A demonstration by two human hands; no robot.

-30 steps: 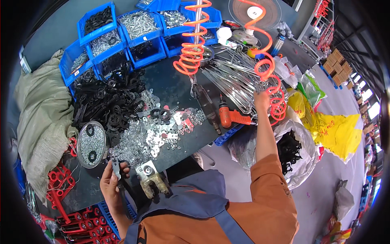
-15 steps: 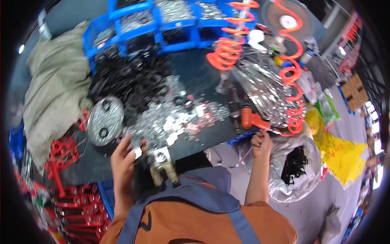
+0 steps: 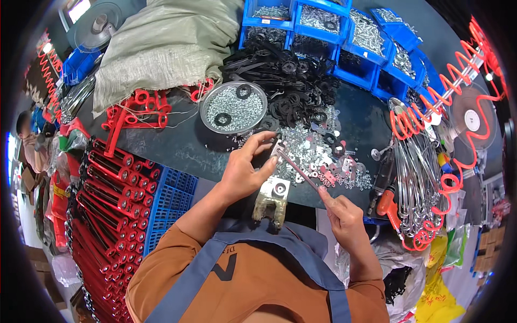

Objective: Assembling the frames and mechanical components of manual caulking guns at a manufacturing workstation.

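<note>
My left hand pinches a small flat metal plate at the near edge of the dark table. My right hand holds the lower end of a thin metal rod, whose upper end reaches the plate at my left fingertips. Just below the hands, a worn metal fixture block with a round hole is fixed at the table's edge. A pile of small silver plates and washers lies right behind the hands.
A round tray of screws and a heap of black rubber rings lie behind. Blue bins hold hardware at the back. Red handled parts are stacked left, wire hangers and red coiled hoses right. A grey sack lies far left.
The view has swung to the right over the table. My right hand came back from the wire pile with a thin rod and now meets the left hand above the fixture.
</note>
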